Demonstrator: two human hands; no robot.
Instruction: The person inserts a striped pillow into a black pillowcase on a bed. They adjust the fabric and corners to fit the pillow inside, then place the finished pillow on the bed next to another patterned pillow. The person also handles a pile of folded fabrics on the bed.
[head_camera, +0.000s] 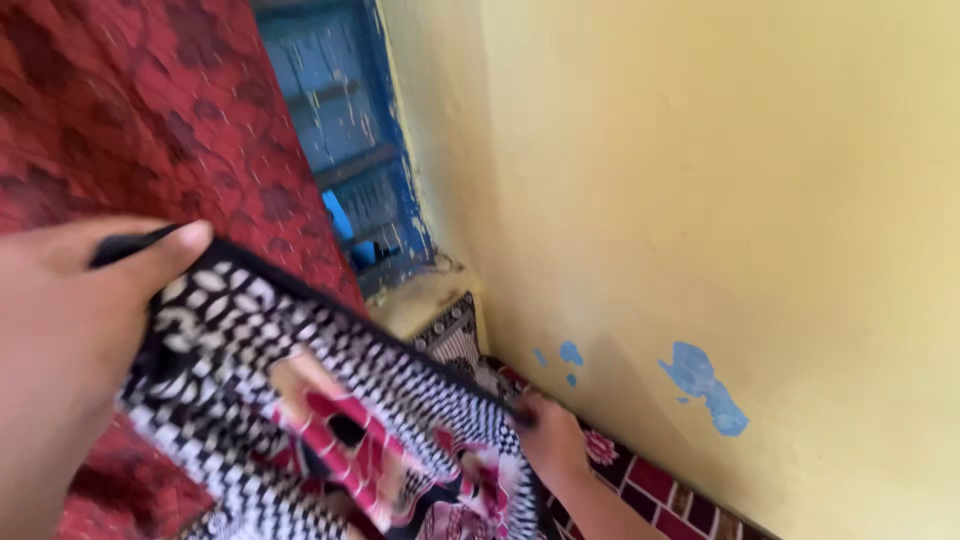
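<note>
**Patterned sheet stretched out by the yellow wall, both hands pinching the edge**

Looks like soft, floppy cloth; black-and-white checks with red and pink flower patches and a dark border; sagging and rippling between the two grips, so probably light, limp, zero stiffness; not fragile, not slippery either, though likely to bunch and slide off if held loosely. Best grabbed right along the dark hem or at the corners, pinched with thumb on top, same as now; anywhere in the middle would just give a handful of folds.

Left hand, far from the yellow wall, closed on the border with the thumb pressed flat over the top of the edge. Right hand, just beside the foot of that wall, also closed on the hem, fingers curled under; exact fingertip grip too blurry to call. Cloth hanging between the two, running from well away from the wall to almost touching it.

Away from the wall, under and behind the cloth: a red patterned cover. Against the wall's left end: a worn blue shutter or door, paint flaking. Along the wall's base: another bit of checked bedding in red and white.

Containers: none in sight, so nothing to report on contents.
</note>
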